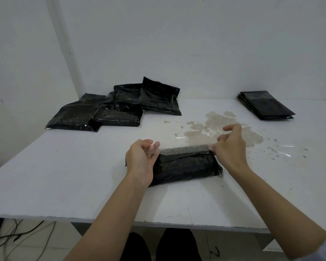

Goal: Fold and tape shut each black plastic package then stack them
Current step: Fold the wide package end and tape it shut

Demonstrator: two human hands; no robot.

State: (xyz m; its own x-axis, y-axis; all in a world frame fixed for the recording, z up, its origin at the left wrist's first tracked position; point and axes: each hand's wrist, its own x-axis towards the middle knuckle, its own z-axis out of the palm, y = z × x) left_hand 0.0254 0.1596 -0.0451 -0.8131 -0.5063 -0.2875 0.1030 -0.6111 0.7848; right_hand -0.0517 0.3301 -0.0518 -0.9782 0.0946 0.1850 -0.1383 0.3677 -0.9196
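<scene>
- a folded black package (184, 167) lies on the white table (64, 176), toward the middle of its near edge, with the fold seam running along the package's far side.
- a strip of clear tape (184, 147) is held stretched over that seam between the two hands.
- the left hand (141, 161) is curled, its fingers pinching the left end of the tape while the heel of the hand rests on the package's left end.
- the right hand (230, 146) pinches the right end of the tape between thumb and fingers, just above the package's right far corner.
- for a clean seal, the tape is best kept taut and level, lowered so that it straddles the seam, and then pressed down from one end to the other so that no wrinkles are trapped.
- the flap is likely to spring open if the package is released before the tape has stuck, so some weight is best kept on it.
- what is inside the package cannot be told; the plastic is opaque and only a flat, padded bulk is shown.
- a loose heap of black packages (117, 108) lies by the far left corner, and whether these are taped cannot be told.
- a neat stack of flat black bags (265, 105) sits toward the far right corner, well apart from the hands.
- a brownish stain (211, 123) is spread on the table just beyond the tape.
</scene>
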